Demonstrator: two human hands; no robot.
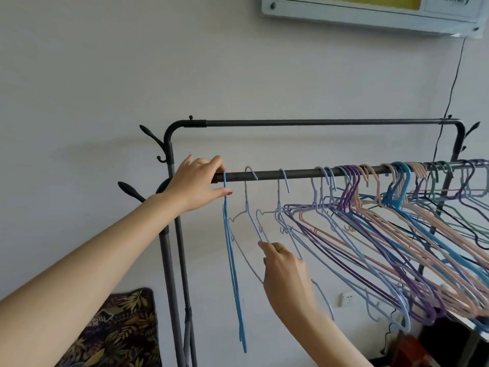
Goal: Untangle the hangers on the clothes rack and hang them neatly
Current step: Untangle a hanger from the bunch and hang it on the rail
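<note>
Left hand [197,184] at 9 o'clock pinches neck of blue hanger [234,263] on lower rail [296,174]. Right hand [284,271] at 6 o'clock, fingers curled on pale hanger [247,207]. Tangled hangers [391,221] crowd rail toward 3 o'clock.

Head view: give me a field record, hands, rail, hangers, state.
left hand: pinching the blue wire hanger at its neck, by the dark metal lower rail
right hand: fingers on the pale lilac wire hanger
spaced hangers: few, at rail's left end
tangled bunch of coloured hangers: crowded toward the right
upper rail: bare
</note>
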